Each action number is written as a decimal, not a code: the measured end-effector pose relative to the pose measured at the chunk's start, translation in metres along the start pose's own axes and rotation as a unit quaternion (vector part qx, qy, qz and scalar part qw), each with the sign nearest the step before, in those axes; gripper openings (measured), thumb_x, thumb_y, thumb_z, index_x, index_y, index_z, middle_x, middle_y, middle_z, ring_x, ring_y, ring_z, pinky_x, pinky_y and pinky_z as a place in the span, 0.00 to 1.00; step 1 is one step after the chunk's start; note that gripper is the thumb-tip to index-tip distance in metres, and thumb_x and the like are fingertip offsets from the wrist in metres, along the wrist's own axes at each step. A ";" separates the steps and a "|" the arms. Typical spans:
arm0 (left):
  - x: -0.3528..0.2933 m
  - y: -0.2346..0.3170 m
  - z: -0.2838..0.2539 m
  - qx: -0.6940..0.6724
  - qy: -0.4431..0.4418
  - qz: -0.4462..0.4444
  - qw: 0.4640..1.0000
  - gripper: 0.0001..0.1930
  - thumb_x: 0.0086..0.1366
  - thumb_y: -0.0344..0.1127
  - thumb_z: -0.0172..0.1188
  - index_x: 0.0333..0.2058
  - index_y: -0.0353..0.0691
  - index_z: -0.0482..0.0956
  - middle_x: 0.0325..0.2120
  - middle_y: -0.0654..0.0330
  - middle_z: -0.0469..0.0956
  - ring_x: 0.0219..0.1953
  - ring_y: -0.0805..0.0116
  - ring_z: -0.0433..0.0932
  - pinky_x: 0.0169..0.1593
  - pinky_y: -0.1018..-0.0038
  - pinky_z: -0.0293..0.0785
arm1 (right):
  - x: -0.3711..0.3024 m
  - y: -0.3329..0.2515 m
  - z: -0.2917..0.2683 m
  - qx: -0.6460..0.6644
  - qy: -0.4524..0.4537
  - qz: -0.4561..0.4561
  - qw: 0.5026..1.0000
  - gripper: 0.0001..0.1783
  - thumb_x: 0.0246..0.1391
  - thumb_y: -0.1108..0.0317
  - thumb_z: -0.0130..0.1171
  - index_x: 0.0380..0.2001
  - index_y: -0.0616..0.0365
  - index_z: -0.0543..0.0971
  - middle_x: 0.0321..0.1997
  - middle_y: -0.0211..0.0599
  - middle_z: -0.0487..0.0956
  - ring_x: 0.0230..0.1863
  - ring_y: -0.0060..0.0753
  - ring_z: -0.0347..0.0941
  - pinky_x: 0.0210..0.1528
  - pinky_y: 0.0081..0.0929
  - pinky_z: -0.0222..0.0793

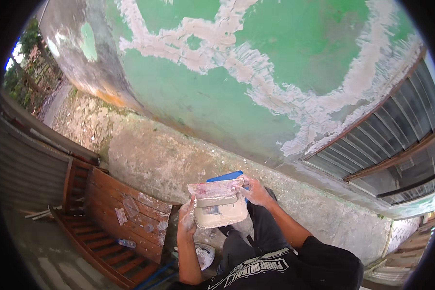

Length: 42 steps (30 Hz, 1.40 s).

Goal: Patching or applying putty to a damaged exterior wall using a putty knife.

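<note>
Left hand [186,218] grips the putty tub [218,225] by its left edge while my right hand [256,192] holds the wide scraper's [213,188] right end at the tub's far edge.

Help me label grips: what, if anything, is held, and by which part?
Left hand: a putty-smeared tray, by its left side. Right hand: a wide scraper-like blade, by its right end.

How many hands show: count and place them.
2: the left hand at the left side of the pale container, the right hand at the right end of the wide spreader.
</note>
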State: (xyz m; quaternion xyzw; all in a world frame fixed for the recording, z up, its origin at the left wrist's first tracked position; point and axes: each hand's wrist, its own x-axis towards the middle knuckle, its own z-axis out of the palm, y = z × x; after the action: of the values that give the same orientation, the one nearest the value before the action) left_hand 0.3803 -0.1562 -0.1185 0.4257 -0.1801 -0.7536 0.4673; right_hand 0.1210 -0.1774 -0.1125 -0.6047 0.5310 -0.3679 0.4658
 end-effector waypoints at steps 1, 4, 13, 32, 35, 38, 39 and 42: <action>-0.006 0.011 0.007 0.000 0.001 -0.002 1.000 0.25 0.69 0.50 0.53 0.47 0.28 0.75 0.38 0.55 0.81 0.37 0.67 0.80 0.45 0.73 0.77 | -0.001 -0.021 -0.006 0.000 0.010 -0.007 1.000 0.13 0.58 0.65 0.59 0.42 0.61 0.76 0.39 0.36 0.82 0.43 0.24 0.77 0.48 0.27 0.71; -0.013 0.037 0.020 0.008 -0.042 0.016 0.999 0.27 0.69 0.51 0.51 0.48 0.28 0.73 0.40 0.53 0.80 0.37 0.66 0.81 0.43 0.71 0.78 | -0.001 -0.075 -0.021 -0.027 0.017 -0.029 0.999 0.14 0.58 0.65 0.59 0.41 0.66 0.76 0.38 0.39 0.83 0.40 0.25 0.78 0.46 0.26 0.71; -0.019 0.080 0.048 0.037 -0.078 0.025 0.996 0.29 0.69 0.55 0.49 0.47 0.26 0.73 0.39 0.51 0.80 0.37 0.66 0.81 0.42 0.69 0.79 | -0.003 -0.126 -0.037 0.054 0.009 -0.054 0.997 0.12 0.58 0.71 0.58 0.43 0.64 0.74 0.37 0.34 0.82 0.38 0.15 0.75 0.42 0.19 0.71; 0.164 0.226 0.245 0.167 -0.226 -0.002 0.960 0.33 0.69 0.57 0.47 0.48 0.25 0.73 0.41 0.52 0.79 0.41 0.67 0.79 0.45 0.70 0.77 | 0.154 -0.212 -0.227 -0.138 0.045 -0.061 0.988 0.14 0.51 0.73 0.64 0.41 0.63 0.75 0.36 0.36 0.81 0.37 0.18 0.75 0.41 0.21 0.72; 0.164 0.266 0.291 0.213 -0.216 0.054 0.951 0.32 0.69 0.56 0.47 0.47 0.25 0.74 0.42 0.53 0.79 0.42 0.68 0.78 0.46 0.71 0.76 | 0.189 -0.282 -0.275 -0.231 -0.060 -0.028 0.971 0.19 0.48 0.63 0.69 0.40 0.60 0.76 0.35 0.40 0.81 0.36 0.28 0.78 0.40 0.28 0.71; 0.136 0.306 0.342 0.189 -0.201 0.030 0.961 0.30 0.70 0.55 0.47 0.48 0.27 0.75 0.43 0.54 0.79 0.43 0.69 0.78 0.48 0.72 0.74 | 0.201 -0.346 -0.300 -0.354 -0.058 -0.058 0.931 0.21 0.50 0.56 0.66 0.41 0.61 0.76 0.41 0.45 0.80 0.41 0.44 0.78 0.44 0.37 0.71; 0.123 0.316 0.359 0.169 -0.188 0.009 0.967 0.29 0.70 0.55 0.47 0.48 0.28 0.75 0.43 0.54 0.79 0.43 0.69 0.78 0.49 0.72 0.74 | 0.198 -0.346 -0.303 -0.374 -0.002 -0.135 0.917 0.21 0.51 0.55 0.64 0.40 0.61 0.76 0.41 0.47 0.79 0.42 0.50 0.75 0.45 0.40 0.69; 0.089 0.338 0.384 0.149 -0.172 0.006 0.974 0.31 0.70 0.57 0.45 0.51 0.29 0.72 0.47 0.54 0.77 0.45 0.68 0.77 0.51 0.71 0.73 | 0.212 -0.406 -0.326 -0.360 -0.028 -0.193 0.912 0.20 0.52 0.56 0.62 0.39 0.62 0.75 0.41 0.49 0.76 0.44 0.56 0.72 0.45 0.44 0.68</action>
State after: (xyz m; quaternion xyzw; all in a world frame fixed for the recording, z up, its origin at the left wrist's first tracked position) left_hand 0.2375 -0.4492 0.2853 0.3530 -0.3703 -0.7778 0.3650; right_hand -0.0285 -0.4414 0.3607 -0.8321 0.4874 -0.2170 0.1514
